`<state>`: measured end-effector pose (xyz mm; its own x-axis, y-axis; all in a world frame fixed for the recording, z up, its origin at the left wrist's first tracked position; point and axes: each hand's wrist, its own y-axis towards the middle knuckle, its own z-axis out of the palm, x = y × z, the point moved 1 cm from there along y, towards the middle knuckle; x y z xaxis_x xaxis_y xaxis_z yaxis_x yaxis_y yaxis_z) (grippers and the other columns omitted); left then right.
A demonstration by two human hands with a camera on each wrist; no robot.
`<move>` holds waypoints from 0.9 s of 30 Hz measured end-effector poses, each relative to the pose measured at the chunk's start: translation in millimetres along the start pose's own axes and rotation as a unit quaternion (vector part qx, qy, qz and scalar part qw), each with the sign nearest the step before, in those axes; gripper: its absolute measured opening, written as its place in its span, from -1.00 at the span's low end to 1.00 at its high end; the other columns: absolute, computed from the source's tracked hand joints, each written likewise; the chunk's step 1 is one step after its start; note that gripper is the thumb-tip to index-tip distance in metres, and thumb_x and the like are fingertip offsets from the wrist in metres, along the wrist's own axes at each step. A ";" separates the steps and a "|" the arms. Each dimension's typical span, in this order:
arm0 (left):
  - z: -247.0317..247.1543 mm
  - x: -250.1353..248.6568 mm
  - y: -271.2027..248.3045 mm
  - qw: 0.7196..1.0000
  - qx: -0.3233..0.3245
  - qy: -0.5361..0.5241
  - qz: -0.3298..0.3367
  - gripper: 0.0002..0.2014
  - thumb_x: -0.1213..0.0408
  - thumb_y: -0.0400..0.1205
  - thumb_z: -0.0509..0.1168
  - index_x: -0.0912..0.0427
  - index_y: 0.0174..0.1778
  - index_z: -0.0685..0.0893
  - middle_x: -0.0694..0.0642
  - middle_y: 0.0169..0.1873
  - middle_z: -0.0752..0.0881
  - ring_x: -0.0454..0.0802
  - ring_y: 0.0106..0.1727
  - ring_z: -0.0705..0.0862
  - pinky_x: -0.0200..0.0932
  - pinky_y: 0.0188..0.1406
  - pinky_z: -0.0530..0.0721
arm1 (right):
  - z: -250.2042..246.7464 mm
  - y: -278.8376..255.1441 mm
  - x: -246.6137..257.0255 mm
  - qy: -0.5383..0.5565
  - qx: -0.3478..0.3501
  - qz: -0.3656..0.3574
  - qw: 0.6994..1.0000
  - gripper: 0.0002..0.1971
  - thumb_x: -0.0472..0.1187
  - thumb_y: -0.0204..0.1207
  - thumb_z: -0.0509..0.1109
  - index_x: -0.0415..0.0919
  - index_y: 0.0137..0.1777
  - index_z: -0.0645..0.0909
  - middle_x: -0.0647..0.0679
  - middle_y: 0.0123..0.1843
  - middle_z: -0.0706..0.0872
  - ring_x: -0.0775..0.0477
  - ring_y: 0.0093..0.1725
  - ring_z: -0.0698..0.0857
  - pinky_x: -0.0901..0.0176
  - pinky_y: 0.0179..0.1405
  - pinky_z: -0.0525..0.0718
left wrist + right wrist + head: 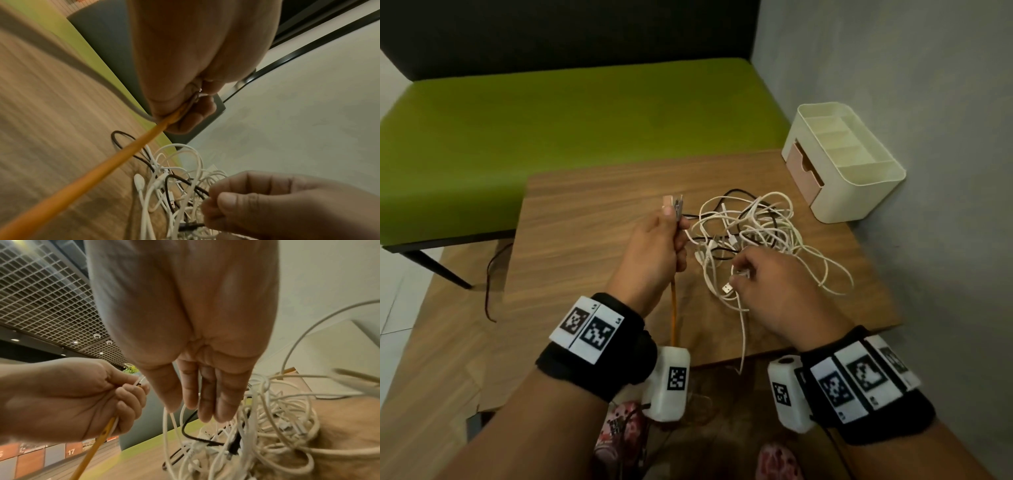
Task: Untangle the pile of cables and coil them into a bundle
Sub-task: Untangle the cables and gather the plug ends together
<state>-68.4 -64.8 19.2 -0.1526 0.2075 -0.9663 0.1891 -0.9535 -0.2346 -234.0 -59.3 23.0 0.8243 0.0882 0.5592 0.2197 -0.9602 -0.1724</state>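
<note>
A tangled pile of white and black cables [756, 226] lies on the wooden table [585, 246], right of centre. My left hand [678, 236] is raised left of the pile and grips an orange cable [673, 318]. That cable's plug ends stick up above the fist, and its length hangs down toward me. In the left wrist view the orange cable [115, 164] runs out of the closed left hand [185, 113]. My right hand [739, 274] is at the pile's near edge, pinching a white cable whose USB plug [727, 287] shows beside the thumb. The right wrist view shows its fingers [205, 402] reaching into the cable pile [267, 426].
A cream desk organizer [859, 178] with a pink drawer stands at the table's back right corner, against the grey wall. A green bench [551, 120] runs behind and left of the table. A dark cable [489, 281] hangs past the table's left edge.
</note>
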 end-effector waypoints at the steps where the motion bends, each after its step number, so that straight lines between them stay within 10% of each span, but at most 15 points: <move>1: -0.4 0.1 2.2 1.000 -0.005 0.001 0.000 -0.63 0.10 0.84 -0.06 0.22 -0.09 0.53 -0.02 -0.51 0.42 -0.14 -0.54 0.38 -0.26 -0.52 0.38 | -1.3 1.5 0.2 0.005 -0.015 -0.013 1.000 -0.81 -0.11 0.61 0.42 -0.07 0.19 0.69 0.04 0.10 0.71 0.05 0.07 0.64 0.16 0.06 0.63; 8: 0.5 2.4 14.2 1.000 -0.009 -0.013 0.016 -0.67 0.17 0.85 -0.03 0.20 -0.11 0.54 -0.05 -0.55 0.37 -0.14 -0.55 0.31 -0.21 -0.52 0.32 | 8.5 -2.0 7.7 0.126 0.087 -0.071 0.986 -0.97 -0.14 0.53 0.53 0.04 -0.09 0.76 0.20 -0.18 0.73 0.26 -0.12 0.67 0.52 -0.22 0.58; 17: -4.8 3.1 19.3 1.000 0.009 -0.008 0.014 -0.53 0.07 0.84 -0.04 0.25 -0.14 0.65 -0.09 -0.57 0.35 -0.16 -0.56 0.24 -0.21 -0.53 0.23 | 46.9 11.4 -0.4 -0.195 0.003 -0.073 0.978 -0.63 0.12 0.47 0.44 -0.02 0.18 0.53 0.04 0.20 0.58 -0.08 0.23 0.53 -0.02 0.15 0.52; 22: -8.1 2.8 20.7 1.000 0.006 -0.006 0.020 -0.55 0.06 0.84 -0.02 0.22 -0.16 0.64 -0.10 -0.56 0.36 -0.18 -0.57 0.27 -0.21 -0.53 0.25 | 50.9 16.4 0.7 -0.190 0.020 -0.077 0.979 -0.87 -0.21 0.59 0.28 -0.10 0.10 0.52 -0.10 0.08 0.71 -0.23 0.08 0.69 -0.03 0.00 0.61; 27: -14.3 1.2 22.1 1.000 0.008 -0.005 0.025 -0.55 0.04 0.83 -0.02 0.22 -0.14 0.64 -0.10 -0.56 0.35 -0.18 -0.57 0.28 -0.21 -0.52 0.26 | 21.7 7.2 15.7 -0.068 -0.040 -0.079 0.994 -0.74 -0.13 0.58 0.41 -0.01 0.14 0.38 -0.02 -0.10 0.70 -0.13 -0.11 0.70 -0.05 -0.15 0.68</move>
<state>-50.5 -82.6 11.4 -0.1522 0.1578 -0.9757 0.1817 -0.9659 -0.1845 -208.2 -59.0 12.9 0.8467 0.2690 0.4590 0.3142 -0.9491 -0.0234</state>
